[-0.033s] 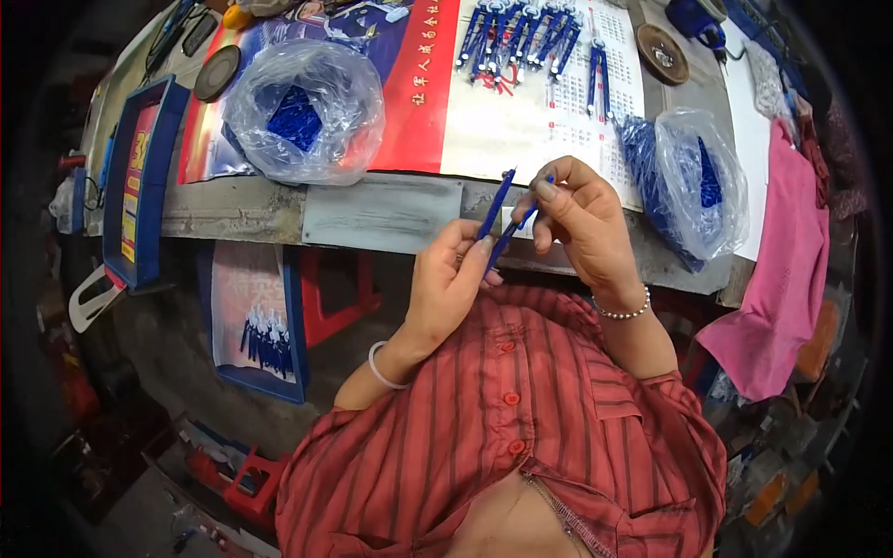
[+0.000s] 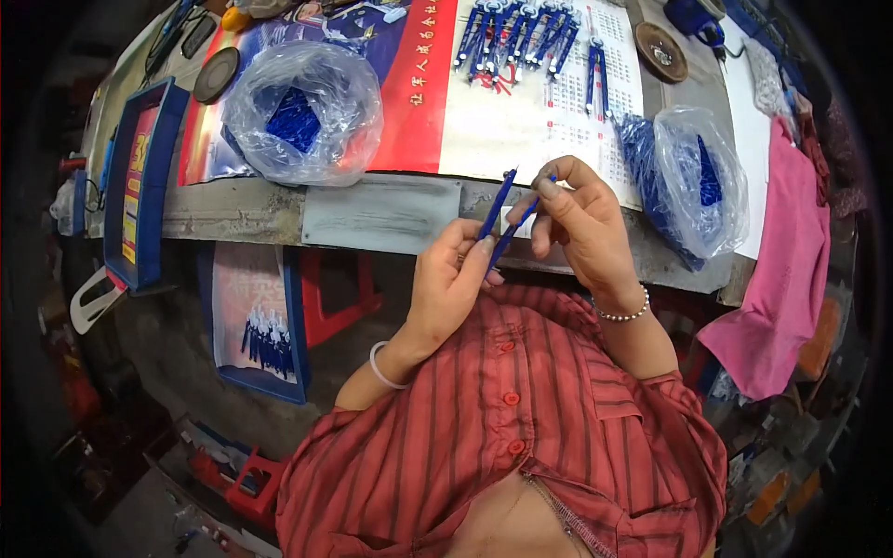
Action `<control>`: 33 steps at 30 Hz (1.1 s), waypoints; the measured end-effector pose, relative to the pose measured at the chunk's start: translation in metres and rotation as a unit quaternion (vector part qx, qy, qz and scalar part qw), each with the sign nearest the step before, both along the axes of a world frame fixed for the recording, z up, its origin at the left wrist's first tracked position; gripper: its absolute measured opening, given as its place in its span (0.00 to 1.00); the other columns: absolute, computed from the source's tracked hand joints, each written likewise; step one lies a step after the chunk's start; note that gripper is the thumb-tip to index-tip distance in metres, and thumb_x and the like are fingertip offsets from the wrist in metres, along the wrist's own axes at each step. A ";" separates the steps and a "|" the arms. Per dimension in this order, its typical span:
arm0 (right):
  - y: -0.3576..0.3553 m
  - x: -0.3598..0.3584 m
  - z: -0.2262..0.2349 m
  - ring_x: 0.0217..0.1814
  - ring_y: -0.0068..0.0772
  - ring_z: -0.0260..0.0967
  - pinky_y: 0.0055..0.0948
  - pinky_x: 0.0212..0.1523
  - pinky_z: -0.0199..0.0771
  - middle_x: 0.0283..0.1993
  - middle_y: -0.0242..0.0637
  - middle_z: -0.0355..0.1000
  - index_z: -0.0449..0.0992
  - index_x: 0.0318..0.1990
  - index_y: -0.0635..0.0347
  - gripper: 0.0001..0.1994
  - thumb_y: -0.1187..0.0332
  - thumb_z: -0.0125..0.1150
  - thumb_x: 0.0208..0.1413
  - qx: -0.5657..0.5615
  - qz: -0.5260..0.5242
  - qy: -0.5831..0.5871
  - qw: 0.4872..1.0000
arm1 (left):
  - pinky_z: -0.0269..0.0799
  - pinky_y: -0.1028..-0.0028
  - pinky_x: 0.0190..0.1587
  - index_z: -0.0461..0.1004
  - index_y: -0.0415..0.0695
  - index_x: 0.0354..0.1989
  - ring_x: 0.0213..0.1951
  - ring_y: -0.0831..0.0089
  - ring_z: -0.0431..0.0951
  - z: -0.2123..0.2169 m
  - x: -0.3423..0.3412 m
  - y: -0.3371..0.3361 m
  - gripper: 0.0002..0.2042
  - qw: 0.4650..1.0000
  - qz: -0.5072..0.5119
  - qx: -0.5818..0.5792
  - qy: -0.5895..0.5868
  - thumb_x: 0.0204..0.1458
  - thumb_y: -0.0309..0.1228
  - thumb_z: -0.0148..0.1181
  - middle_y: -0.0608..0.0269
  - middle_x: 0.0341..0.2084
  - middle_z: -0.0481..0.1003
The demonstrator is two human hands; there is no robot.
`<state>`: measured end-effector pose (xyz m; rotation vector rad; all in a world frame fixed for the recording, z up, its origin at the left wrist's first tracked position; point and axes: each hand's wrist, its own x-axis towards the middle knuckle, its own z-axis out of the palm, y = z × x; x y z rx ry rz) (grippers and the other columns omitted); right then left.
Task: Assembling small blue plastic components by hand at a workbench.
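My left hand (image 2: pixel 449 277) is closed on two slim blue compass legs (image 2: pixel 498 205), held spread in a V above the table's front edge. One leg points up and ends in a thin tip. The other slants to the right, where my right hand (image 2: pixel 592 221) pinches its far end between thumb and fingertips. My fingers hide part of that end and the joint of the legs. On the calendar sheet at the back lie several blue drawing compasses (image 2: pixel 516 39) with pale heads, and a separate one (image 2: pixel 596 79) rests to their right.
A clear plastic bag (image 2: pixel 349 112) of blue parts stands at the left, another bag (image 2: pixel 684 191) at the right. Blue trays (image 2: pixel 167 139) sit by the table's left end and below (image 2: pixel 296 325), the lower holding compasses. A pink cloth (image 2: pixel 777 270) hangs off the right edge. Round dishes (image 2: pixel 642 42) lie behind.
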<state>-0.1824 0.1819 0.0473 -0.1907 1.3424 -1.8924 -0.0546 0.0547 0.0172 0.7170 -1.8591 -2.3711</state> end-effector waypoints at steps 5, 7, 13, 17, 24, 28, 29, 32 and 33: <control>0.009 0.009 0.003 0.18 0.19 0.66 0.13 0.19 0.64 0.32 0.45 0.74 0.61 0.41 0.59 0.08 0.64 0.47 0.63 0.012 0.050 0.001 0.999 | 0.69 0.84 0.29 0.67 0.37 0.44 0.25 0.83 0.74 0.001 -0.002 0.004 0.09 1.000 -0.027 0.007 -0.014 0.59 0.27 0.47 0.64 0.29 0.74; 0.009 0.013 0.004 0.18 0.18 0.66 0.13 0.20 0.64 0.31 0.43 0.74 0.61 0.41 0.59 0.08 0.65 0.47 0.62 0.023 0.036 0.014 0.999 | 0.70 0.84 0.29 0.67 0.37 0.44 0.26 0.83 0.74 0.000 -0.002 0.003 0.09 0.999 -0.051 -0.009 -0.013 0.59 0.27 0.48 0.64 0.29 0.74; 0.007 0.017 -0.005 0.19 0.13 0.60 0.12 0.20 0.60 0.28 0.31 0.70 0.65 0.38 0.61 0.07 0.68 0.51 0.61 0.067 0.040 0.118 0.990 | 0.70 0.84 0.29 0.67 0.36 0.43 0.26 0.83 0.74 0.003 -0.002 0.005 0.08 0.999 -0.046 0.009 -0.021 0.59 0.27 0.48 0.64 0.29 0.74; 0.001 0.026 -0.009 0.21 0.09 0.56 0.12 0.20 0.55 0.26 0.26 0.68 0.69 0.36 0.63 0.07 0.69 0.55 0.58 0.101 0.005 0.187 0.977 | 0.71 0.84 0.30 0.67 0.35 0.44 0.27 0.83 0.74 -0.002 -0.001 0.007 0.09 0.999 -0.037 0.017 -0.023 0.58 0.25 0.48 0.63 0.30 0.75; -0.003 0.032 -0.018 0.23 0.11 0.60 0.14 0.23 0.61 0.25 0.27 0.69 0.71 0.35 0.65 0.05 0.72 0.56 0.57 0.158 -0.005 0.337 0.928 | 0.71 0.81 0.26 0.69 0.32 0.43 0.24 0.81 0.76 -0.007 0.002 0.010 0.10 1.000 0.002 -0.012 0.003 0.54 0.23 0.50 0.60 0.25 0.77; -0.006 0.033 -0.019 0.23 0.13 0.62 0.17 0.25 0.65 0.27 0.31 0.70 0.71 0.36 0.66 0.06 0.74 0.58 0.54 0.184 0.006 0.401 0.897 | 0.71 0.81 0.25 0.69 0.33 0.43 0.23 0.82 0.76 -0.011 0.004 0.010 0.10 1.000 0.009 -0.019 0.013 0.56 0.25 0.50 0.61 0.23 0.77; -0.006 0.032 -0.021 0.22 0.14 0.62 0.17 0.25 0.65 0.29 0.33 0.71 0.70 0.39 0.66 0.08 0.74 0.60 0.53 0.183 0.015 0.429 0.884 | 0.71 0.81 0.25 0.69 0.33 0.43 0.23 0.82 0.76 -0.012 0.005 0.011 0.10 1.000 0.009 -0.020 0.013 0.56 0.25 0.50 0.61 0.23 0.77; -0.007 0.043 -0.019 0.25 0.15 0.64 0.17 0.26 0.66 0.36 0.36 0.70 0.66 0.47 0.66 0.17 0.76 0.62 0.50 0.188 -0.068 0.378 0.904 | 0.71 0.81 0.24 0.70 0.33 0.42 0.22 0.82 0.75 -0.011 0.006 0.012 0.09 0.998 0.029 -0.026 0.046 0.57 0.27 0.50 0.62 0.22 0.76; -0.008 0.044 -0.018 0.25 0.15 0.64 0.17 0.26 0.66 0.36 0.36 0.70 0.66 0.47 0.66 0.17 0.76 0.62 0.50 0.186 -0.073 0.380 0.903 | 0.71 0.81 0.23 0.70 0.34 0.41 0.22 0.82 0.76 -0.007 0.006 0.013 0.09 0.996 0.031 -0.051 0.058 0.57 0.27 0.50 0.62 0.21 0.76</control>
